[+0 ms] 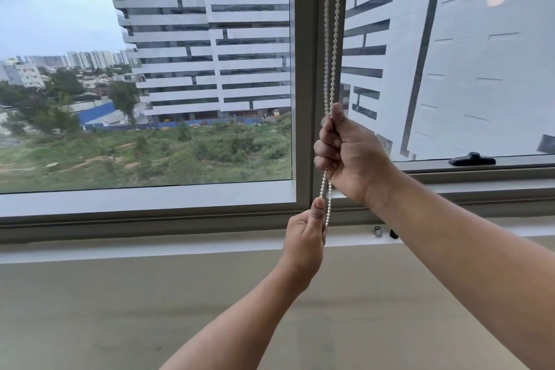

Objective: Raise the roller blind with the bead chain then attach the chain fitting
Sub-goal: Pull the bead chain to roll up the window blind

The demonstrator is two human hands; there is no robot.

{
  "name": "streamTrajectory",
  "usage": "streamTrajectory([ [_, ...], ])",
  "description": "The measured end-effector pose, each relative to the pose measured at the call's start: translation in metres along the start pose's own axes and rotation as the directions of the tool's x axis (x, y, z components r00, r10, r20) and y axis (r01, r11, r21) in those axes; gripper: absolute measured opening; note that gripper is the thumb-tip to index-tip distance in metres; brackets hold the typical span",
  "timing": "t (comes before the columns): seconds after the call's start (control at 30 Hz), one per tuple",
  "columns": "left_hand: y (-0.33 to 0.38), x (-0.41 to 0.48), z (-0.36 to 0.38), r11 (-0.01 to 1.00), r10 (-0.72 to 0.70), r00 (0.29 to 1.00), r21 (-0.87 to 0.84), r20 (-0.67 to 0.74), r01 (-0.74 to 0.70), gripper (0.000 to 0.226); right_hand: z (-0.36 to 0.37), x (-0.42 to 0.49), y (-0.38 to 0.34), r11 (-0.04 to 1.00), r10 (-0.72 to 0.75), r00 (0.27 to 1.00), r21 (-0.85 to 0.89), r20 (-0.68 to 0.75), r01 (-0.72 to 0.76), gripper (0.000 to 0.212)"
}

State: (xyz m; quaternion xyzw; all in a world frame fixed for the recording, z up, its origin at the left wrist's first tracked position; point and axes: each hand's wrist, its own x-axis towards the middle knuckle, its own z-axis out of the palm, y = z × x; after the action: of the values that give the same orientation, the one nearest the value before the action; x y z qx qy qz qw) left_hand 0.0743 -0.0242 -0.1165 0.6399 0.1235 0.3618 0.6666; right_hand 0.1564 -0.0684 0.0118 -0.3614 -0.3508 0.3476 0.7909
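Noted bead chain [332, 69] hanging in two strands before the window mullion [306, 69]. Found right hand [345, 153] fisted round the chain, and left hand [304, 237] lower down the mullion pinching one strand under the thumb; judged a hand-over-hand pull. Cannot see the blind. Observed small metal piece [378, 231], possibly the fitting, on the sill [150, 246] at mullion's foot.

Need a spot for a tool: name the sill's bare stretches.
The white sill is bare left of the left hand. Right of the bead chain it is crowded: a small metal piece, a black piece.
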Motion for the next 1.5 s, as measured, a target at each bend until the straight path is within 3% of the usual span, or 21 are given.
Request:
streamTrajectory([
  [0.23,-0.01,-0.001,-0.001,1.0,-0.026,0.999,0.017,0.047,0.025,0.051,-0.003,-0.004,0.023,0.995,-0.1,0.995,-0.015,0.001,0.1,0.032],
  [0.33,-0.006,0.005,-0.009,0.994,-0.061,0.995,0.099,0.075,0.054,0.077,-0.012,-0.007,0.035,0.996,-0.079,0.997,-0.036,-0.014,0.079,0.034],
  [0.4,0.004,0.013,-0.013,0.992,-0.051,0.997,0.119,0.052,0.045,0.082,-0.018,-0.012,0.045,0.998,-0.054,0.998,-0.034,-0.031,0.053,0.034],
  [0.53,0.038,0.031,-0.014,0.993,0.0,0.997,0.116,0.075,-0.009,0.063,-0.027,-0.023,0.066,0.998,-0.023,0.997,-0.051,-0.071,0.019,0.034],
  [0.63,0.063,0.042,-0.014,0.985,0.039,0.997,0.166,0.06,-0.048,0.068,-0.028,-0.029,0.076,0.996,-0.015,0.998,-0.092,-0.053,0.011,0.037],
  [0.83,0.108,0.058,0.001,0.993,0.102,0.992,0.054,0.08,-0.106,0.07,-0.023,-0.033,0.079,0.997,0.014,0.998,-0.073,-0.054,-0.018,0.038],
  [1.03,0.123,0.058,0.014,0.991,0.016,0.994,-0.134,0.107,-0.001,0.061,-0.022,-0.034,0.079,0.997,-0.005,0.999,-0.077,-0.037,0.002,0.037],
  [1.17,0.12,0.056,0.016,0.978,0.032,0.994,-0.21,0.108,-0.009,0.06,-0.022,-0.036,0.08,0.997,-0.021,0.999,-0.075,-0.031,0.019,0.037],
  [1.33,0.103,0.049,0.012,0.977,0.069,0.993,-0.207,0.091,-0.049,0.064,-0.028,-0.045,0.09,0.99,-0.013,0.999,-0.143,-0.048,0.006,0.036],
  [1.5,0.06,0.032,0.004,0.99,-0.021,1.0,-0.138,0.023,0.024,0.06,-0.046,-0.069,0.119,0.934,0.065,0.989,-0.341,-0.135,-0.108,0.038],
])
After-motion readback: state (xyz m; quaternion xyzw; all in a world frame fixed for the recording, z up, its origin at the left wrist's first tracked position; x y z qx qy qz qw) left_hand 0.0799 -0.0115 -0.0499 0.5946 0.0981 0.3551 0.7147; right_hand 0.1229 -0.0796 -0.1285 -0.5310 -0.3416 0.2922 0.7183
